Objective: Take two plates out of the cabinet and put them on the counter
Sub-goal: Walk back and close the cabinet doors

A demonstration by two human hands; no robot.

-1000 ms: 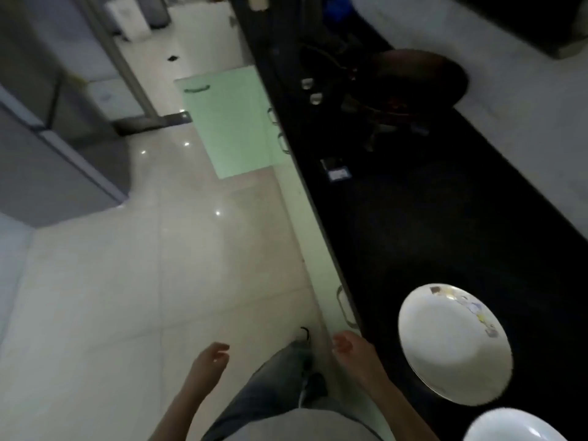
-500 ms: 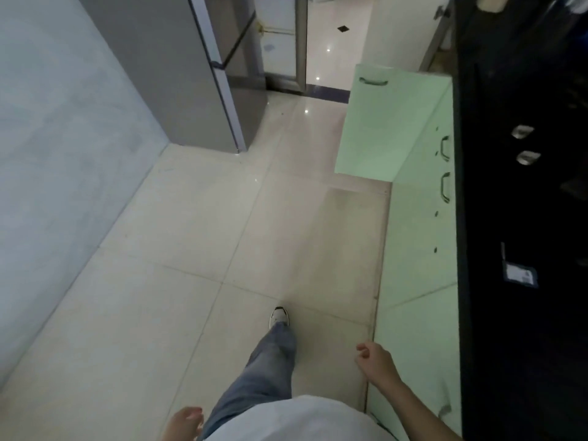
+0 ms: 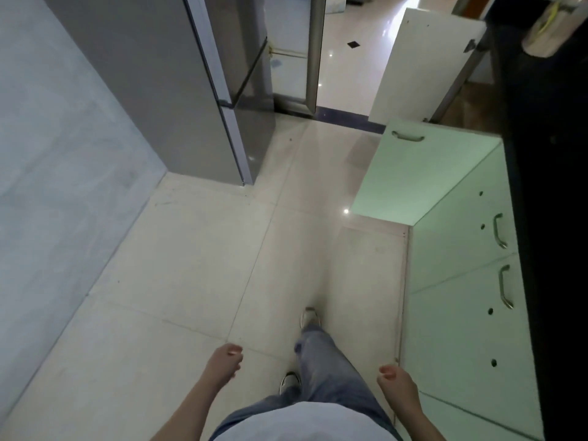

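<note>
The left hand (image 3: 224, 361) and the right hand (image 3: 396, 385) hang loose, fingers half curled and holding nothing. Further on, a green cabinet door (image 3: 416, 173) stands open under the black counter (image 3: 556, 218), probably for reaching plates; none shows in view

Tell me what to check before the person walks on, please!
1. Left hand empty: ok, holds nothing.
2. Right hand empty: ok, holds nothing.
3. Floor ahead free of clutter: ok.
4. Open green cabinet door out of the way: not ok, it sticks out into the walkway.
5. White door beyond it shut: not ok, it also stands open.
6. Two plates on the counter: cannot tell, no plates are in view.
</note>
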